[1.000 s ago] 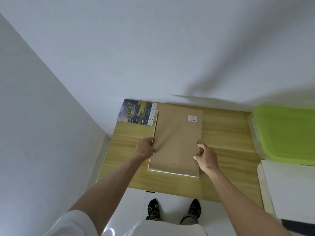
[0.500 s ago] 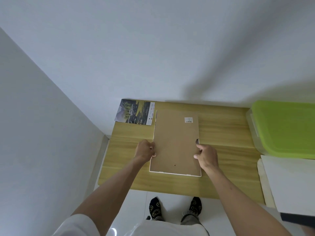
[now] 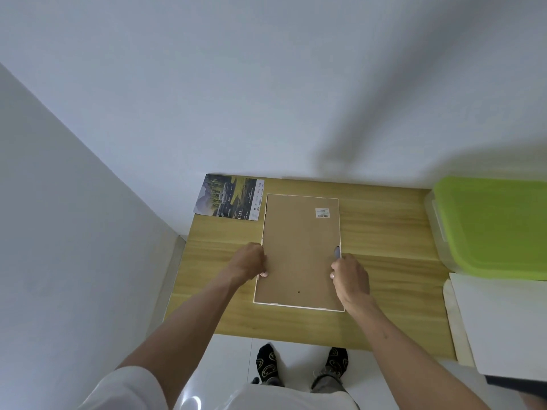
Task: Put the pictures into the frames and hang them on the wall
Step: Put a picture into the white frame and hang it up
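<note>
A white picture frame (image 3: 299, 306) lies face down on the wooden table (image 3: 384, 241), its brown backing board (image 3: 299, 247) up and seated flat inside the rim. A small barcode sticker sits near the board's far right corner. My left hand (image 3: 250, 263) has curled fingers at the frame's left edge. At the right edge, beside a dark notch, my right hand (image 3: 350, 279) curls its fingers on the frame. A landscape picture (image 3: 228, 199) lies flat at the table's far left corner, beside the frame.
A clear plastic box with a green lid (image 3: 491, 226) stands at the table's right end. A white board (image 3: 503, 327) lies near the right front. White walls (image 3: 266, 84) rise behind and to the left. My feet in black socks stand on white floor.
The backing board, raised and skewed a second ago, now lies flat and square inside the frame. Both hands stayed at the frame's side edges.
</note>
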